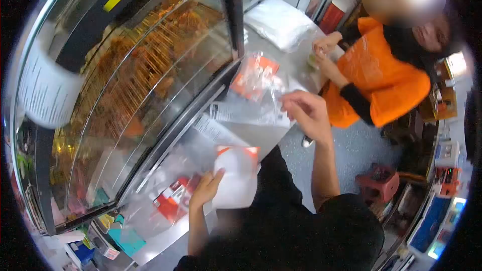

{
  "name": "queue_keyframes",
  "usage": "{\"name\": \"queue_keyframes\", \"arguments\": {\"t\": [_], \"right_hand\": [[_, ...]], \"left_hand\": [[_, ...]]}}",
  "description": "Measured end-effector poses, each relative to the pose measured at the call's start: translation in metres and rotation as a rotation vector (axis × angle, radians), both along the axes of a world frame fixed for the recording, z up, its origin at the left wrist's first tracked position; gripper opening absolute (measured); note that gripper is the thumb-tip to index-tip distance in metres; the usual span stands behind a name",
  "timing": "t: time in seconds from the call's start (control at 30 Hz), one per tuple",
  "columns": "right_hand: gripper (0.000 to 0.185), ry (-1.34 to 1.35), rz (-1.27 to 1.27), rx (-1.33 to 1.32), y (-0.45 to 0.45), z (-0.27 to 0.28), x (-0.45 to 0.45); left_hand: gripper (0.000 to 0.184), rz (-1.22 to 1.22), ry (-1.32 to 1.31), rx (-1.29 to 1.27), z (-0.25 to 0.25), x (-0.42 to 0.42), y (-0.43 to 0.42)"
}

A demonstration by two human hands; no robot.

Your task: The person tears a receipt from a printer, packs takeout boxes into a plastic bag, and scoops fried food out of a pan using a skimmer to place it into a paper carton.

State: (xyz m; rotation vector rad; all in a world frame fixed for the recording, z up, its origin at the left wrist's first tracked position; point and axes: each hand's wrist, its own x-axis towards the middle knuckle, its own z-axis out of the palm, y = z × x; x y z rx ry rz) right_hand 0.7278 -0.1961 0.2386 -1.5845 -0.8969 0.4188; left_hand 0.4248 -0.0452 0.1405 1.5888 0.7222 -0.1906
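Observation:
My left hand (207,188) is closed on the edge of a white paper bag (235,180) with an orange band along its top, held over the counter's front edge. My right hand (309,114) is raised at the right, thumb and fingers drawn together. Whatever may be between those fingers is too small to make out. Just beyond its fingertips lies a clear plastic bag (257,78) with orange-and-white packaging inside. Printed paper slips (216,131) rest on the counter between my hands. To the left of my left hand is another clear bag with a red-and-white pack (173,201).
A glass display case (150,65) filled with skewered food runs along the left. Folded clear plastic bags (278,20) are stacked at the back of the counter. A person in an orange shirt (381,78) stands at the right, hands together. A red stool (377,183) stands on the floor.

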Motion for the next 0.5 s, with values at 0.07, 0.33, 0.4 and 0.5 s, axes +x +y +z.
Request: {"name": "queue_keyframes", "arguments": {"t": [0.07,0.33,0.4,0.5], "right_hand": [[0.014,0.034,-0.046,0.048,0.029,-0.003,0.057],[0.016,0.024,-0.106,0.427,0.159,0.027,0.234],[0.016,0.030,-0.113,0.446,0.189,0.029,0.261],[0.015,0.044,-0.106,0.473,0.236,0.011,0.301]], "left_hand": [[0.042,0.105,0.225,-0.029,-0.036,0.004,-0.001],[0.054,0.696,0.400,0.134,0.022,0.094,-0.035],[0.052,0.801,0.333,0.167,-0.007,0.082,-0.040],[0.052,0.928,0.335,0.105,-0.009,0.087,-0.044]]}}
